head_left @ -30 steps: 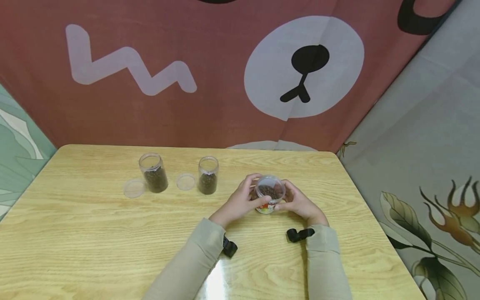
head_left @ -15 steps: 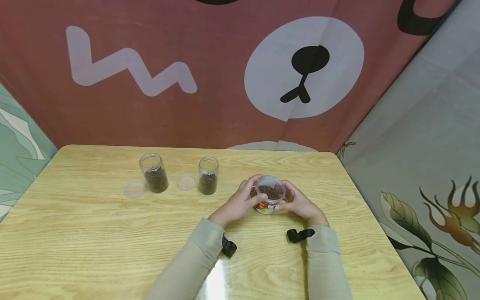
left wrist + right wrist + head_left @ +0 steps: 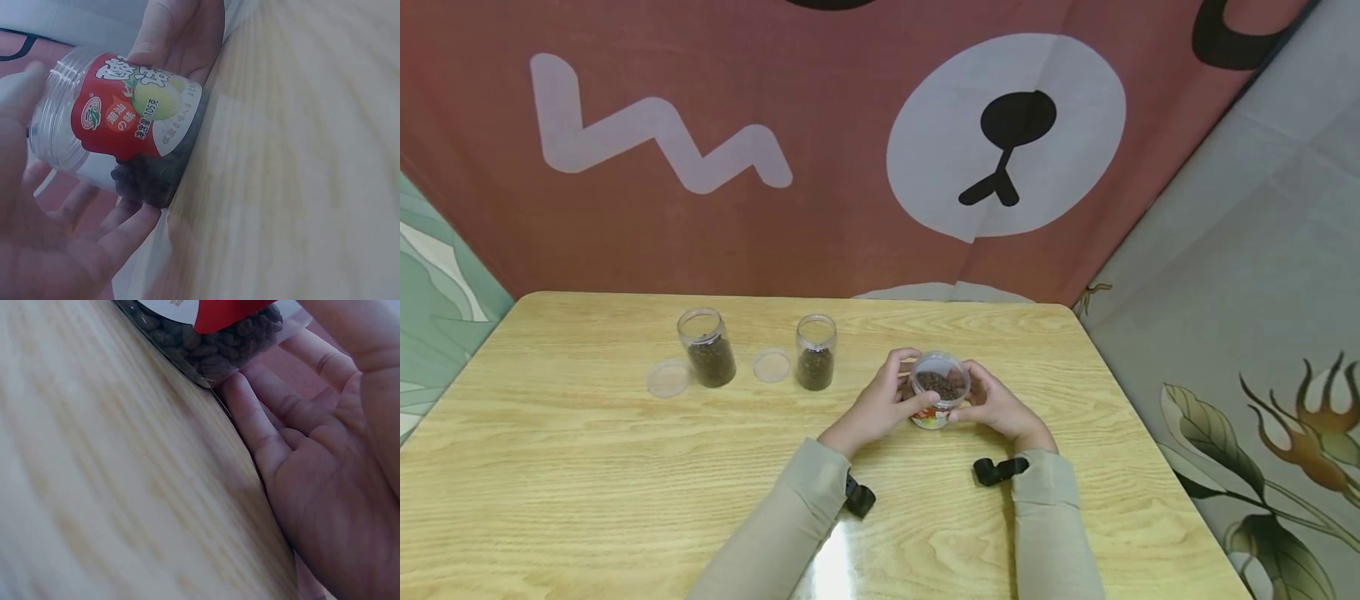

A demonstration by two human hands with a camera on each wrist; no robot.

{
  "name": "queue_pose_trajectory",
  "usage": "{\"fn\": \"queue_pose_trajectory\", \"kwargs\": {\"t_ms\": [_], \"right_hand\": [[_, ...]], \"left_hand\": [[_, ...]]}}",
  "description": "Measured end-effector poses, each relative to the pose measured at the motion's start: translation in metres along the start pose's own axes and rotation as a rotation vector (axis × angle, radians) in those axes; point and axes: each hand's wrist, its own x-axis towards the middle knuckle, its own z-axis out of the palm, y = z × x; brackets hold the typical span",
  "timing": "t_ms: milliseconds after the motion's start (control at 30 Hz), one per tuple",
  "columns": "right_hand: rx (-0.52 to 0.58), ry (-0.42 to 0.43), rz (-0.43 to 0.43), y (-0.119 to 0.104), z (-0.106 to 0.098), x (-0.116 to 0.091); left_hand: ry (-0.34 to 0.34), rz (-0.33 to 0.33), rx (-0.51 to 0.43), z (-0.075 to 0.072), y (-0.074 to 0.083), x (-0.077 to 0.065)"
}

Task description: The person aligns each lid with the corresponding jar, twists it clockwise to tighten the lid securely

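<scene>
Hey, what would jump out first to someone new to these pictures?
Probably the reddish-brown fabric backdrop with its pale cartoon muzzle, behind the light wooden table. Next, the clear round red-labelled jar, held between the left hand and right hand. Two clear cylindrical jars stand open further left.

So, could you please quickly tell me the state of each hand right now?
Left hand: closed, holding the labelled jar.
Right hand: closed, holding the same jar from its other side.
</scene>
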Motion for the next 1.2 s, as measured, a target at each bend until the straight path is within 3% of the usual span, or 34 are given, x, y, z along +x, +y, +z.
{"fn": "queue_pose_trajectory", "kwargs": {"t_ms": [400, 667, 933, 1200], "right_hand": [[0.014, 0.012, 0.021, -0.0016, -0.0004, -0.0003], [0.015, 0.006, 0.019, -0.0005, -0.0009, 0.0008], [0.011, -0.003, 0.007, -0.0013, -0.0004, 0.0008], [-0.003, 0.005, 0.0, -0.0022, 0.0003, 0.0]], "left_hand": [[-0.033, -0.002, 0.035, -0.0037, 0.0001, -0.0004], [-0.031, -0.029, -0.004, -0.0045, -0.0008, -0.0012], [0.017, -0.011, 0.053, 0.0002, 0.0013, -0.0009], [0.0, -0.018, 0.1, -0.0004, 0.0025, -0.0011]]}}
